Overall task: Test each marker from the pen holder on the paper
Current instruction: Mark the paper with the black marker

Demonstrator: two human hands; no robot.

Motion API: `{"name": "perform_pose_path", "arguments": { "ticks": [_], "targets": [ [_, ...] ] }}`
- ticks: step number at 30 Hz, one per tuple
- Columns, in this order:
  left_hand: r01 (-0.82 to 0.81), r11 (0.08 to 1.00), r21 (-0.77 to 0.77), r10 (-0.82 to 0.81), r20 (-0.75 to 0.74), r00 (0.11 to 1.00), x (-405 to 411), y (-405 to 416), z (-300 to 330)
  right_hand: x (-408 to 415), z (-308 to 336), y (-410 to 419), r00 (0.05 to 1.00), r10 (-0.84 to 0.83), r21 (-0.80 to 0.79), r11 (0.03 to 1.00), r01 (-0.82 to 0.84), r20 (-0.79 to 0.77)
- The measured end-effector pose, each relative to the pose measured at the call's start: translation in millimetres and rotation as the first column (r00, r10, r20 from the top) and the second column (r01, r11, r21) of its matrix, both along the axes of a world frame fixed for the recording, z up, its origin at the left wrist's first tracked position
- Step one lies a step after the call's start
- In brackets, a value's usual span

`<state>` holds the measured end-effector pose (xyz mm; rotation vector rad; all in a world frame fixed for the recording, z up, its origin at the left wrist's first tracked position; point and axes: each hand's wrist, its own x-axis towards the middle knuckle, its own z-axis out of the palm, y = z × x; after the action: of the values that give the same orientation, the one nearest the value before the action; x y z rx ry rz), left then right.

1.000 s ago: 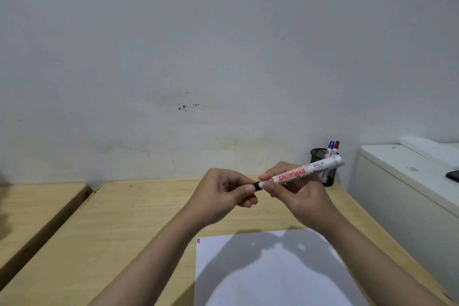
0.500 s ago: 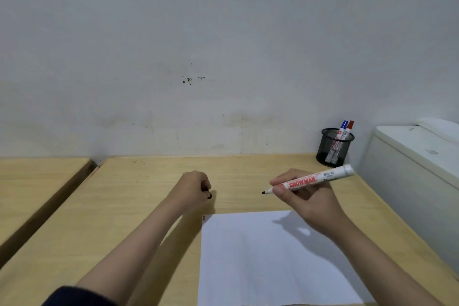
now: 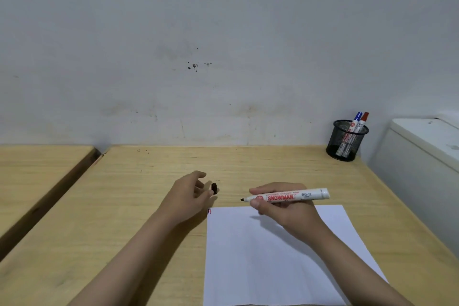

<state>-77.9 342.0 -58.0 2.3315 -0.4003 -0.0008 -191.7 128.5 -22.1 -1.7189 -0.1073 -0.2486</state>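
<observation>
Where the wooden desk point(image 3: 248, 164) meets a stained grey wall point(image 3: 223, 32), the left hand point(image 3: 188, 196) lies loose-fingered beside a black cap point(image 3: 214, 188); the right hand point(image 3: 285, 208) grips an uncapped marker point(image 3: 285, 197) above the paper point(image 3: 260, 256).

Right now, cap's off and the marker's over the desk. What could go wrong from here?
1. The black cap sits loose on the wooden table beside the open left hand; a nudge could roll it away.
2. The uncapped marker in the right hand has its tip over bare wood, beyond the paper; lowering there would mark the desk.
</observation>
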Motion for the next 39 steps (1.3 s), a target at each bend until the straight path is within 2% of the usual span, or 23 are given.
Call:
{"name": "perform_pose_path", "arguments": {
  "ticks": [4,8,11,19,39],
  "targets": [
    [-0.021,0.999,-0.031,0.023,0.079,0.997,-20,22,-8,13,-6,18,0.999,-0.026,0.065,0.998,0.028,-0.03],
    [0.033,0.999,0.005,-0.033,0.138,0.99,-37,27,-12,35,-20,42,0.974,-0.009,0.148,0.988,0.044,-0.227],
    [0.07,0.995,0.07,-0.08,0.161,0.984,-36,27,-17,45,-34,55,0.959,0.008,0.142,0.989,0.033,-0.282],
    [0.085,0.993,0.087,-0.098,0.168,0.981,-30,29,-24,44,-49,59,0.963,-0.046,0.066,0.996,0.066,-0.267],
    [0.101,0.975,0.197,-0.139,0.187,0.972,-31,30,-22,51,-58,60,0.962,-0.059,-0.018,0.998,0.056,-0.266]
  ]
}}
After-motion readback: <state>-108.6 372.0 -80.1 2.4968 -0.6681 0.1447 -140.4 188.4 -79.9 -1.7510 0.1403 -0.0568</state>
